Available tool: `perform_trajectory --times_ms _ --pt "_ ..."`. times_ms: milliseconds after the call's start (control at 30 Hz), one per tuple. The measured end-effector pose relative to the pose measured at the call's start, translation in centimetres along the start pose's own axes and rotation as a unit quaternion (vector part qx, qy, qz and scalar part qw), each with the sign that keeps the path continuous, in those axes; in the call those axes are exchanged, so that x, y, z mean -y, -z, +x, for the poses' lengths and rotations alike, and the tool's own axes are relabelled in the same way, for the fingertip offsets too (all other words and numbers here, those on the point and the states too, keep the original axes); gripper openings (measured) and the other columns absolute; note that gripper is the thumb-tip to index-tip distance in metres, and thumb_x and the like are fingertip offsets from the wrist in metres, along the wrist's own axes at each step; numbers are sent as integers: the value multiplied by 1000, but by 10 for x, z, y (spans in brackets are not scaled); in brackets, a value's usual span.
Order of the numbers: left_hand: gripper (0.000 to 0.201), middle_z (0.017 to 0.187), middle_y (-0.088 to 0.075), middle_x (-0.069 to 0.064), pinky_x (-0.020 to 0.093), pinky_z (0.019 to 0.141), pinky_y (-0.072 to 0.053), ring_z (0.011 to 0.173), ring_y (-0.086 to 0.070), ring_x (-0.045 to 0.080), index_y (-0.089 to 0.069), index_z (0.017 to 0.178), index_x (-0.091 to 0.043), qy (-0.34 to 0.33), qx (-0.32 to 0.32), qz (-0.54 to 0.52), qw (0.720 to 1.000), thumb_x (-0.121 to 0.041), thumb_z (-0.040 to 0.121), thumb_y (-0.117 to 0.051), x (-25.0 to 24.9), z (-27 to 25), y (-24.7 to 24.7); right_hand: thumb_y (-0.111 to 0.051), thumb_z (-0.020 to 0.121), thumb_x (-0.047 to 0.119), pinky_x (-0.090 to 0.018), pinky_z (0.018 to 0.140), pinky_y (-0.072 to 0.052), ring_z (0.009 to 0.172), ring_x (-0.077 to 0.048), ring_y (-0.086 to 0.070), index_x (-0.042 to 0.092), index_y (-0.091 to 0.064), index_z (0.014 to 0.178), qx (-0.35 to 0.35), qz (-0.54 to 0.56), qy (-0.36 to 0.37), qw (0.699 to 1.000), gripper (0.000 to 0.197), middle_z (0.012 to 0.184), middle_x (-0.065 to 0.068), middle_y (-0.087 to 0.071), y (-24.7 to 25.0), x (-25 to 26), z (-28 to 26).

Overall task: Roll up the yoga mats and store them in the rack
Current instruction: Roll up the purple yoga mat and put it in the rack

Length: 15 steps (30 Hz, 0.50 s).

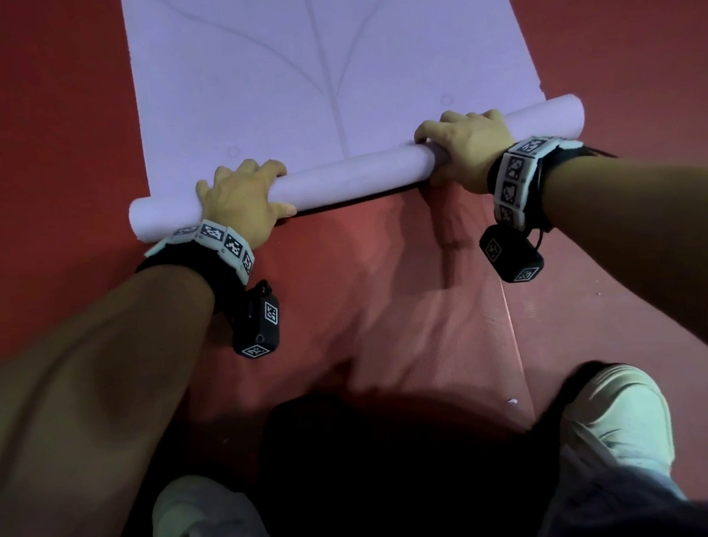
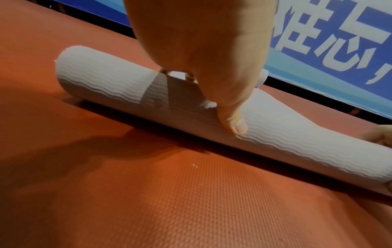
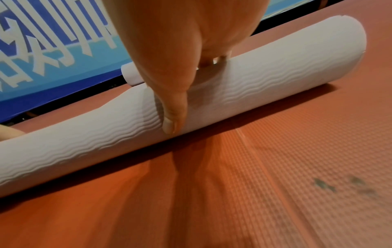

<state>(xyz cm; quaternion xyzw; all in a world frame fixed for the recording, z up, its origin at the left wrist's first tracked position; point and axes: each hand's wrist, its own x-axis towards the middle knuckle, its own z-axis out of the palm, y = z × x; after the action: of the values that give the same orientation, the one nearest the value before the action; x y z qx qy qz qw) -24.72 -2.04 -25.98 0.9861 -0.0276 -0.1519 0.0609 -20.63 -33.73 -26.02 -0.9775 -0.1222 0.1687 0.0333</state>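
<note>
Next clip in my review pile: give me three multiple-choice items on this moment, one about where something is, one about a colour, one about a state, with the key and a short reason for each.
1. Where are the hands on the rolled part of the yoga mat?
A. Both at the middle
B. One toward each end
C. Both on the flat part

2. What colour is the floor under the mat?
A. Red
B. Green
C. Grey

3. How far is the mat rolled?
A. Fully rolled
B. Not started
C. Partly rolled, most still flat

Key:
1 B: the left hand and right hand each curl over the roll toward opposite ends.
2 A: the floor is red around the lilac yoga mat.
3 C: a thin roll lies at the near end, with flat mat stretching beyond it.
</note>
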Motion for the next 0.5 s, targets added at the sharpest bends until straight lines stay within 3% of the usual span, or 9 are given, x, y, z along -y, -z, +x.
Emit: perform_trajectory --times_ms 133,300,500 --pt "46 124 -56 0 51 104 -30 117 -46 32 -51 131 -34 1 28 -8 1000 -49 89 -65 -3 -36 -2 -77 75 40 -44 94 -33 109 -31 -58 32 -49 130 35 0 -1 999 62 121 -5 -56 -2 10 -34" --pt "49 130 -53 -1 50 106 -30 122 -45 31 -49 135 -36 5 111 -34 993 -47 90 -66 -7 -83 -7 -77 79 35 -45 96 -34 115 -26 -55 31 -48 133 109 12 0 994 61 121 -2 -56 -3 17 -86" --pt "52 131 -52 0 50 103 -30 124 -45 32 -49 136 -36 19 153 -30 988 -46 89 -69 -15 -121 -18 -75 81 33 -44 97 -40 118 -24 -55 34 -49 134 126 0 -9 992 59 124 0 -59 -18 28 -130"
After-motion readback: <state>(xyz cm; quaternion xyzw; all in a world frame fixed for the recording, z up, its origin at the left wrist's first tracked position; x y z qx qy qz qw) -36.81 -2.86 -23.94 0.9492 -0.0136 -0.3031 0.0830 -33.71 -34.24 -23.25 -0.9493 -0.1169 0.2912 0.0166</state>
